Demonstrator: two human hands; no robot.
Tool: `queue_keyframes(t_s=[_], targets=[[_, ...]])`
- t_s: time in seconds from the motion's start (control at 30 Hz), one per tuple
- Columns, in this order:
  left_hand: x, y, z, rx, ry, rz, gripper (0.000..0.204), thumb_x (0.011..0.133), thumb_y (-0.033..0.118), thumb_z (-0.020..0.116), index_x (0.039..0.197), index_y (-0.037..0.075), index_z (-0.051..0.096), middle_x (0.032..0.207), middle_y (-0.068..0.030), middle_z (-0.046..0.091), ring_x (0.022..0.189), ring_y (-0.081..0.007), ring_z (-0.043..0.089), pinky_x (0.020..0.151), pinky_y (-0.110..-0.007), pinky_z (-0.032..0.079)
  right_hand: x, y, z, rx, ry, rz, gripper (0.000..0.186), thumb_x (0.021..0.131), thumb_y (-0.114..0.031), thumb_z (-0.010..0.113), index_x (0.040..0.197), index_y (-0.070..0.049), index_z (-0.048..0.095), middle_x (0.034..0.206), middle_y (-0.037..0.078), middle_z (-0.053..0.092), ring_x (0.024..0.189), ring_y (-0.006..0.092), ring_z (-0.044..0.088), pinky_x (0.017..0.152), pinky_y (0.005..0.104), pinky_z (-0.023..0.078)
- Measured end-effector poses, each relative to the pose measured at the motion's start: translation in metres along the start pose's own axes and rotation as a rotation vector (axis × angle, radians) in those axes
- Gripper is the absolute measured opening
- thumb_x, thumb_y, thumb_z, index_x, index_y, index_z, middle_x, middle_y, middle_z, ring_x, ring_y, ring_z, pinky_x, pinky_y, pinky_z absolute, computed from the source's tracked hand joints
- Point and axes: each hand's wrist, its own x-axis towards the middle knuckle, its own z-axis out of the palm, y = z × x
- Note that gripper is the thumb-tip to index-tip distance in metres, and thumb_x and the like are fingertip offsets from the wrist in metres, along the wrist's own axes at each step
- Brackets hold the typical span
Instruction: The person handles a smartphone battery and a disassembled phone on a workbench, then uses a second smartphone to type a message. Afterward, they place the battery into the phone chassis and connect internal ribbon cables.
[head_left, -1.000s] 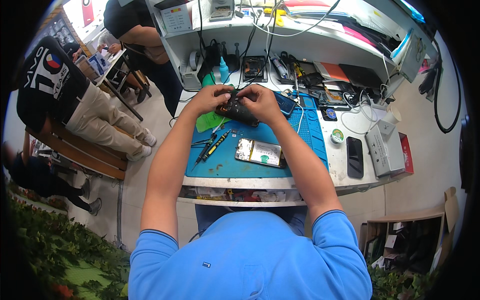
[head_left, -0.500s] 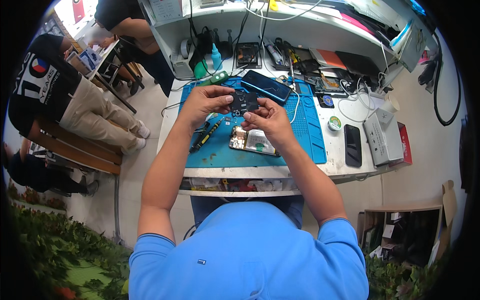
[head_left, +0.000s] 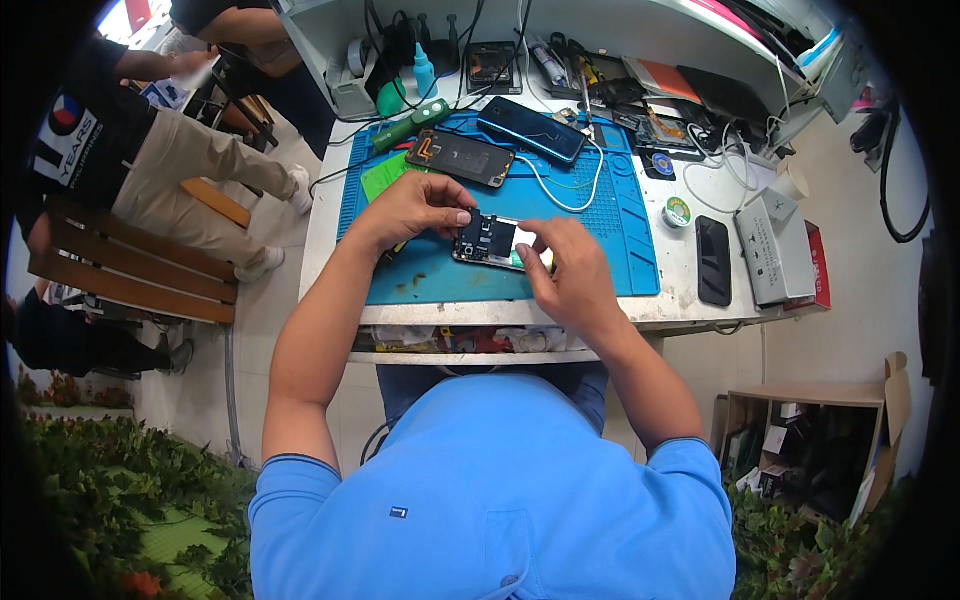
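A thin black phone inner cover lies over the upper-left part of an opened phone body on the blue work mat. My left hand pinches the cover's left edge between thumb and fingers. At the phone's right part, my right hand is held with thumb and forefinger apart, slightly blurred. Whether its tips touch the phone I cannot tell. White and green of the battery show between the cover and my right fingers. Part of the tools left of the phone is hidden under my left hand.
Behind my hands lie a dark phone panel, a blue phone, a green-handled tool and a white cable. A round tub, a black smartphone and a white box stand right. People are at the left.
The black cover has come down from in front of me onto the phone body. My right hand has let go of it and moved right and down. My view has shifted, uncovering the dark panel.
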Motion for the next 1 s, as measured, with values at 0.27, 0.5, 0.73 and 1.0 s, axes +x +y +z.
queue_keyframes(t_s=[0.27,0.5,0.73,1.0], targets=[[0.002,-0.004,-0.001,0.029,0.016,-0.021,0.031,0.089,0.015,0.087,0.115,0.001,0.075,0.098,-0.0052,0.078,0.083,-0.0119,0.073,0.075,-0.027,0.061,-0.02,-0.019,0.02,-0.148,-0.166,-0.153,0.027,0.092,-0.013,0.075,0.117,-0.003,0.072,0.085,0.012,0.071,0.078,0.0295,0.064,0.072,0.0437,0.046],[-0.002,0.001,-0.019,-0.142,0.249,0.134,0.034,0.092,0.014,0.084,0.121,0.001,0.073,0.1,-0.0042,0.074,0.082,-0.0111,0.07,0.077,-0.027,0.06,-0.019,-0.021,0.026,-0.22,-0.225,-0.147,0.032,0.091,-0.018,0.077,0.119,-0.003,0.071,0.097,0.014,0.069,0.091,0.0304,0.062,0.077,0.0434,0.045],[0.004,0.006,-0.029,-0.234,0.388,0.186,0.035,0.095,0.014,0.082,0.125,0.0,0.072,0.099,-0.0048,0.074,0.084,-0.0117,0.071,0.078,-0.027,0.062,0.009,0.009,0.01,-0.282,-0.209,-0.2,0.044,0.086,-0.03,0.084,0.123,-0.009,0.073,0.124,0.017,0.063,0.123,0.0355,0.056,0.104,0.0471,0.044],[-0.002,-0.019,-0.044,-0.134,0.421,0.23,0.038,0.096,0.018,0.08,0.129,0.001,0.07,0.104,-0.0036,0.073,0.086,-0.0098,0.067,0.078,-0.025,0.055,0.021,0.03,0.016,-0.205,-0.353,-0.234,0.048,0.085,-0.034,0.085,0.128,-0.013,0.074,0.116,0.014,0.064,0.116,0.0336,0.059,0.099,0.0472,0.047]])
